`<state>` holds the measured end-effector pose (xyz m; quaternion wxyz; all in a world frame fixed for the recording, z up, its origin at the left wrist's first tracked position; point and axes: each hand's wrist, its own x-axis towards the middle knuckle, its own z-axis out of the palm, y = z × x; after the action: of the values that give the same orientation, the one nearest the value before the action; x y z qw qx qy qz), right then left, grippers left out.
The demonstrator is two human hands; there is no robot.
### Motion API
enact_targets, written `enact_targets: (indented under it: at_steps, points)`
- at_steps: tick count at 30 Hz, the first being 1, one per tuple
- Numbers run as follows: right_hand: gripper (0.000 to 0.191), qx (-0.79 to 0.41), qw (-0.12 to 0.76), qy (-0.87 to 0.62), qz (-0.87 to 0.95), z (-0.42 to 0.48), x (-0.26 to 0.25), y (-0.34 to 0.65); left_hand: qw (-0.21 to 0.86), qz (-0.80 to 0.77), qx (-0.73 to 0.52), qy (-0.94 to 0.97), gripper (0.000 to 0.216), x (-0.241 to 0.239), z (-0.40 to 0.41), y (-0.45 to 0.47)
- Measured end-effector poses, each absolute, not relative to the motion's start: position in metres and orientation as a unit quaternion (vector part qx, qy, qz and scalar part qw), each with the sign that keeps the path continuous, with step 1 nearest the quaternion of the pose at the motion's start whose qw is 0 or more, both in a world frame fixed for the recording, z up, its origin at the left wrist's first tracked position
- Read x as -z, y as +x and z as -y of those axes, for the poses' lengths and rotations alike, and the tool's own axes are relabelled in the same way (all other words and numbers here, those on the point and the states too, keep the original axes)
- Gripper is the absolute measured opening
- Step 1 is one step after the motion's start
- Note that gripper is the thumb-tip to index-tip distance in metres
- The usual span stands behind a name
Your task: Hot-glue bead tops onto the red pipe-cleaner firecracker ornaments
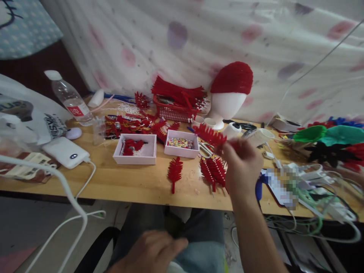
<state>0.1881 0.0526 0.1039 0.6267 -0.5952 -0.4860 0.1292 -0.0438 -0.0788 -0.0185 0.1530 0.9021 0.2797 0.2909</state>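
My right hand point(244, 163) is raised over the front of the table, its fingers pinched on the base of a red fuzzy leaf-shaped piece point(209, 134). Low over my lap is my left hand point(159, 246), slightly blurred. Its thumb sticks out to the right and the other fingers curl loosely, with nothing visible in them. One similar red leaf point(174, 172) lies alone on the tabletop. Several more red leaves point(214, 172), with rows of white beads along them, lie beneath my right hand. Behind them are scissors point(206, 151), partly covered.
Two white boxes hold red pieces point(135, 159) and small colourful beads point(182, 143). A red basket point(176, 113) of fuzzy stems stands behind, beside a white head form point(224, 104) with a red cap. A bottle point(75, 104) and power bank point(66, 151) are left; tangled cables point(321, 189) lie right.
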Motion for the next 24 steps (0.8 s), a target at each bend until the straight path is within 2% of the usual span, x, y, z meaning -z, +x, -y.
enact_targets:
  at_steps: [3,6,9,13,17,20,24]
  points:
    - [0.019,-0.199,0.648,-0.622,0.392,0.008,-0.051,0.178,0.099,-0.304,-0.313,0.895,0.028,0.004,0.049,-0.037]
    - [0.018,-0.175,0.653,-0.635,0.373,0.037,-0.007,0.163,0.048,-0.331,-0.294,0.895,0.026,-0.002,0.022,-0.03]
    - [0.014,-0.109,0.598,-0.673,0.422,0.047,0.017,0.153,0.025,-0.351,-0.266,0.897,0.029,0.004,0.004,-0.026]
    - [0.012,0.013,0.497,-0.703,0.509,0.044,0.025,0.148,0.028,-0.345,-0.232,0.909,0.033,0.017,-0.011,-0.024]
    - [0.011,0.046,0.447,-0.678,0.582,0.036,0.026,0.144,0.048,-0.336,-0.233,0.911,0.033,0.021,-0.02,-0.021]
    - [0.009,0.046,0.441,-0.667,0.598,0.037,0.026,0.141,0.07,-0.335,-0.253,0.905,0.029,0.02,-0.022,-0.023]
    - [0.005,0.046,0.485,-0.659,0.574,0.044,0.026,0.138,0.078,-0.31,-0.267,0.909,0.025,0.019,-0.019,-0.028]
